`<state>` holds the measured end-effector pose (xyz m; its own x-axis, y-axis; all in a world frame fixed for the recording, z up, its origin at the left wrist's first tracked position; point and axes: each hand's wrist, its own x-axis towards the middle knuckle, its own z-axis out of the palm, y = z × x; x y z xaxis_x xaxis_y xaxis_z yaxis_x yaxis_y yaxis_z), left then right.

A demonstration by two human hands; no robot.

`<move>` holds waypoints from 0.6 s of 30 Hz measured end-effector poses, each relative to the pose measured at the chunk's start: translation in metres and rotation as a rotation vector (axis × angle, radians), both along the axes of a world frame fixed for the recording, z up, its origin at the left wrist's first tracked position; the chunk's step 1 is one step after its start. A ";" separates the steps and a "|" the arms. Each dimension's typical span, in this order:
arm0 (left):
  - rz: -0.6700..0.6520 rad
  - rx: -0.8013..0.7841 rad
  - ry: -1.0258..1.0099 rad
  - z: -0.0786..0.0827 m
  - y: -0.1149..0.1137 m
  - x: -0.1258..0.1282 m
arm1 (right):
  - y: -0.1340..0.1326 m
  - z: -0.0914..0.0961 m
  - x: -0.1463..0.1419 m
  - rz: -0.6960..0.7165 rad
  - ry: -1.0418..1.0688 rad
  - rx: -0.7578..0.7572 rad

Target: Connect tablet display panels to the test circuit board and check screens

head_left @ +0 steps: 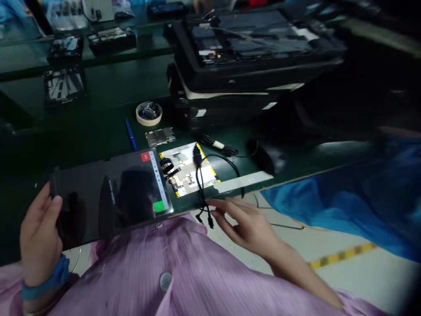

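Observation:
My left hand (pixel 41 232) grips the left edge of a dark tablet (pixel 98 197), thumb on top, at the bench's front edge. A light strip with a red and a green square shows along the tablet's right side. My right hand (pixel 245 219) pinches a thin black cable (pixel 201 175) between thumb and fingers; its small plugs hang by the fingertips. Under the cable lies a flat silvery part with yellow edges (pixel 189 169), beside the tablet. Behind it are a small circuit board (pixel 161 137), a blue pen (pixel 130 135) and a tape roll (pixel 140 117).
A stack of black trays (pixel 230 83) stands at the back right, the top one holding parts. A coiled black cable (pixel 222 145) lies before it. Smaller black boxes (pixel 64 98) sit at the back left. Blue cloth (pixel 329 202) of a person's clothing is at the right.

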<state>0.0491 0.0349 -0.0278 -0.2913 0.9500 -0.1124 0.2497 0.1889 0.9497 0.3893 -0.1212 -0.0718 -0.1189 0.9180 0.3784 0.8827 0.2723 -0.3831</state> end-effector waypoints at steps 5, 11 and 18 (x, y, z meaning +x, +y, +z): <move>0.075 -0.002 0.019 0.002 -0.001 0.003 | -0.015 -0.035 0.010 0.097 -0.177 0.207; 0.105 -0.007 0.098 0.000 -0.001 0.003 | -0.015 -0.042 0.007 0.180 -0.120 0.184; 0.105 -0.026 0.087 0.007 0.000 0.010 | 0.013 -0.002 -0.001 0.153 0.121 0.270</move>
<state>0.0589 0.0350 -0.0207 -0.3989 0.9107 -0.1070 0.3080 0.2431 0.9198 0.3880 -0.1083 -0.0739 -0.1874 0.7576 0.6252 0.7761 0.5044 -0.3786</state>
